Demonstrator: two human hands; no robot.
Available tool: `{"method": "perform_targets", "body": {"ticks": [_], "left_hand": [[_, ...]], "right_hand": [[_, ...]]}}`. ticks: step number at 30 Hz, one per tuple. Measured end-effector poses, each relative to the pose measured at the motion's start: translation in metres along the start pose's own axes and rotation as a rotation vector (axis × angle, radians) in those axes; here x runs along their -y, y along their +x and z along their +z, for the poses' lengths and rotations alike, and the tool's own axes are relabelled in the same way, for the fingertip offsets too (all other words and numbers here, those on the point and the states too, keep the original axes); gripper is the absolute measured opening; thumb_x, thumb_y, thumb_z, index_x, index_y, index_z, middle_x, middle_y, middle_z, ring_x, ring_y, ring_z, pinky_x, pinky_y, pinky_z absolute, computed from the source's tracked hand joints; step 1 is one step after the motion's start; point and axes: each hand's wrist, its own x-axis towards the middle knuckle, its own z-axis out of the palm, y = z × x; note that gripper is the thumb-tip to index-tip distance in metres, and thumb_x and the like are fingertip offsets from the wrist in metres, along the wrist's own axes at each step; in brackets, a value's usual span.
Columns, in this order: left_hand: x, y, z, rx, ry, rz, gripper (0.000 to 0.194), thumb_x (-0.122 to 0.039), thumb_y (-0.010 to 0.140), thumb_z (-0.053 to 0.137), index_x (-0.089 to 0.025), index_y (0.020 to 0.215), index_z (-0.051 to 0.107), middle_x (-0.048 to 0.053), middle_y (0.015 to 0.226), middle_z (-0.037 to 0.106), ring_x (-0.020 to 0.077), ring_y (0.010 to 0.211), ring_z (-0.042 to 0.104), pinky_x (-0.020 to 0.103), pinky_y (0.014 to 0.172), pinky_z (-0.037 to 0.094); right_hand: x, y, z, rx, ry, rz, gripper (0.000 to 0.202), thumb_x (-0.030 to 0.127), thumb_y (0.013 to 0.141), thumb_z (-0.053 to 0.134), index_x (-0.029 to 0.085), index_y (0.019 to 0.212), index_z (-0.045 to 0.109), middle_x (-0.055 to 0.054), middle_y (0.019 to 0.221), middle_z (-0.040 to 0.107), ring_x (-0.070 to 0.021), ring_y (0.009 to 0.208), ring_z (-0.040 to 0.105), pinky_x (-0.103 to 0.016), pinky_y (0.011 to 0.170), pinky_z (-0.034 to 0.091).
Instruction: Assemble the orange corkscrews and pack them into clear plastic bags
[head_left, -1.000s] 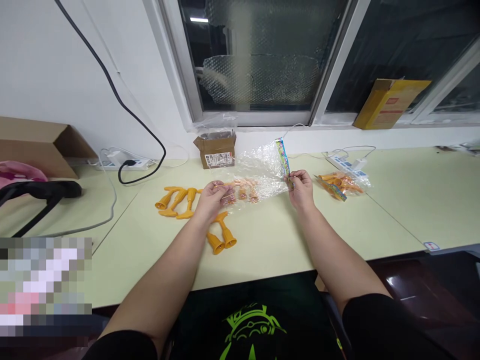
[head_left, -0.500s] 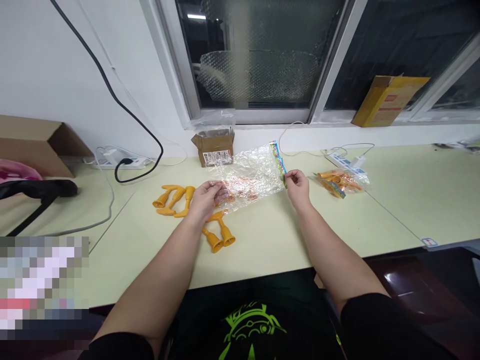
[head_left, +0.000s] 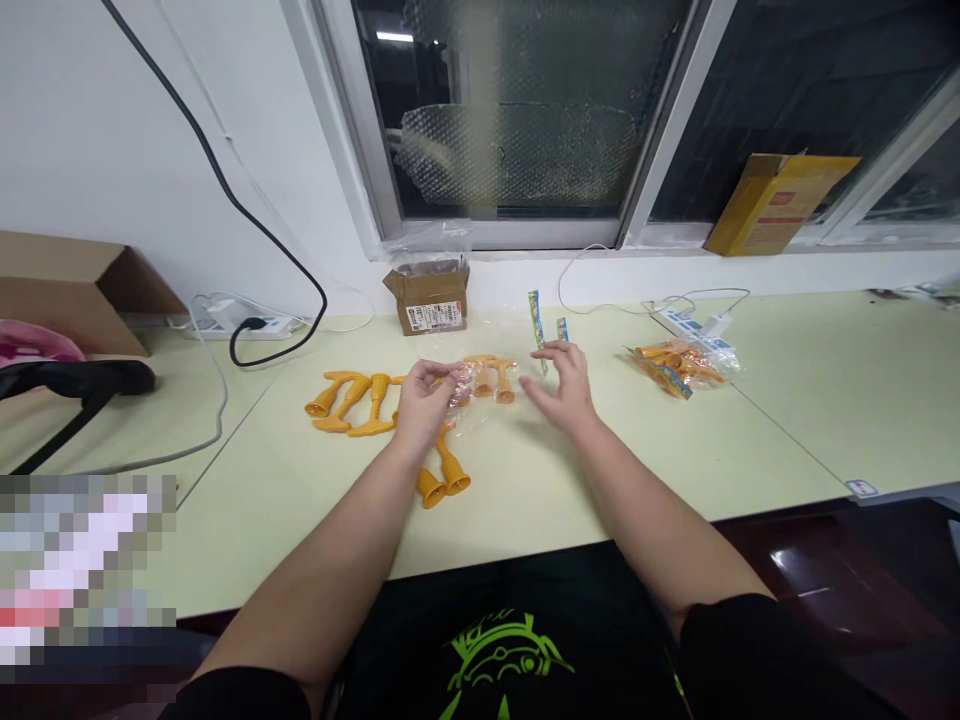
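My left hand [head_left: 428,400] pinches the left end of a clear plastic bag [head_left: 501,345] between thumb and fingers. Through the film show orange-yellow plastic pieces with T-shaped handles and bell-shaped ends. Fingers apart, my right hand [head_left: 561,388] is at the bag's other end, beside a colourful printed strip [head_left: 535,312]; whether it touches the film I cannot tell. Similar loose yellow pieces [head_left: 377,405] lie on the table left of the bag. Two more loose yellow pieces [head_left: 454,474] lie nearer me, partly hidden behind my left forearm.
A packed bag of orange pieces [head_left: 679,365] lies to the right, near a power strip [head_left: 679,322]. A small brown carton [head_left: 431,300] stands against the wall. On the left are a larger cardboard box [head_left: 60,280], a black cable [head_left: 217,165] and a black stand [head_left: 82,385].
The bag has dropped from a stretched, raised position down towards the table. My right hand has let go of its printed edge, opened and moved slightly left; the left keeps its pinch.
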Motion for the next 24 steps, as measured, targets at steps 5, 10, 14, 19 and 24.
{"method": "perform_targets", "body": {"ticks": [5, 10, 14, 19, 24], "left_hand": [[0.003, -0.014, 0.016, 0.046, 0.034, 0.094, 0.042, -0.036, 0.075, 0.084, -0.021, 0.080, 0.045, 0.002, 0.098, 0.062, 0.0165, 0.090, 0.068, 0.034, 0.079, 0.063], [0.009, -0.021, 0.019, 0.098, 0.143, 0.167, 0.035, -0.032, 0.080, 0.078, -0.023, 0.081, 0.044, -0.003, 0.081, 0.048, 0.0133, 0.080, 0.058, 0.034, 0.084, 0.062], [0.010, -0.020, 0.014, 0.073, 0.259, 0.204, 0.027, -0.028, 0.084, 0.071, -0.023, 0.083, 0.044, -0.003, 0.082, 0.044, 0.0133, 0.075, 0.056, 0.033, 0.079, 0.062], [0.008, -0.018, 0.008, 0.028, 0.374, 0.253, 0.033, -0.025, 0.080, 0.072, -0.026, 0.101, 0.046, -0.001, 0.089, 0.045, 0.0141, 0.076, 0.053, 0.028, 0.070, 0.058], [0.003, -0.021, 0.006, 0.039, 0.515, 0.424, 0.054, -0.025, 0.077, 0.077, -0.029, 0.122, 0.047, 0.002, 0.102, 0.049, 0.0167, 0.089, 0.056, 0.028, 0.073, 0.054]], "right_hand": [[0.051, -0.015, 0.025, 0.251, -0.021, -0.094, 0.053, 0.045, 0.084, 0.073, 0.023, 0.131, 0.059, -0.015, 0.128, 0.062, -0.0334, 0.124, 0.056, -0.048, 0.107, 0.044], [0.046, -0.017, 0.036, 0.243, -0.092, 0.004, 0.029, 0.028, 0.089, 0.057, 0.019, 0.116, 0.062, -0.009, 0.095, 0.067, -0.0265, 0.089, 0.063, -0.039, 0.083, 0.047], [0.028, -0.011, 0.024, 0.192, -0.051, 0.123, 0.017, 0.022, 0.090, 0.052, 0.023, 0.103, 0.061, 0.001, 0.071, 0.058, -0.0188, 0.065, 0.056, -0.031, 0.067, 0.040], [0.014, -0.005, 0.008, 0.115, -0.037, 0.213, 0.011, 0.024, 0.091, 0.052, 0.026, 0.095, 0.063, 0.007, 0.057, 0.044, -0.0160, 0.054, 0.046, -0.028, 0.060, 0.035], [0.010, -0.005, 0.008, 0.107, -0.001, 0.109, 0.021, 0.024, 0.093, 0.052, 0.025, 0.099, 0.071, 0.000, 0.073, 0.064, -0.0172, 0.062, 0.055, -0.030, 0.067, 0.043]]}}
